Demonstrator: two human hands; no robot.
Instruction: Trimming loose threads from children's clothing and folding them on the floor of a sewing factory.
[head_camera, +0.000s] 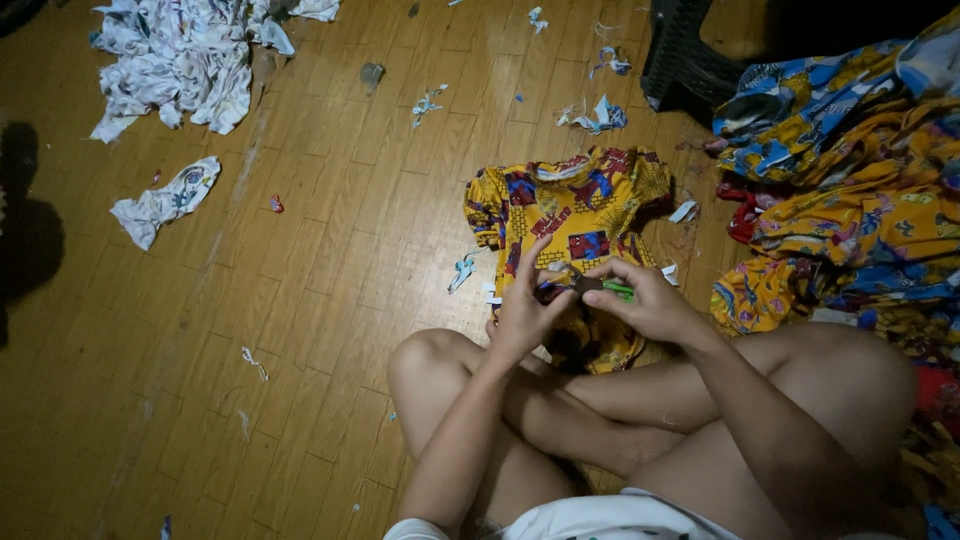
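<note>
Green-handled snips (608, 287) in right hand (648, 303), left hand (522, 318) pinching yellow garment (570, 215).

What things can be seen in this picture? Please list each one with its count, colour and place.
small shirt: one, yellow with red and blue print, on the floor before the crossed legs
green-handled tool: one, between both hands
printed cloth pile: one, yellow and blue, right side
white cloth pile: one, white with blue print, top left
white cloth piece: one, left
fabric scraps: many, pale, scattered
black stool: one, top, partly seen
wooden floor: brown
left hand: on the shirt
right hand: gripping the tool
</note>
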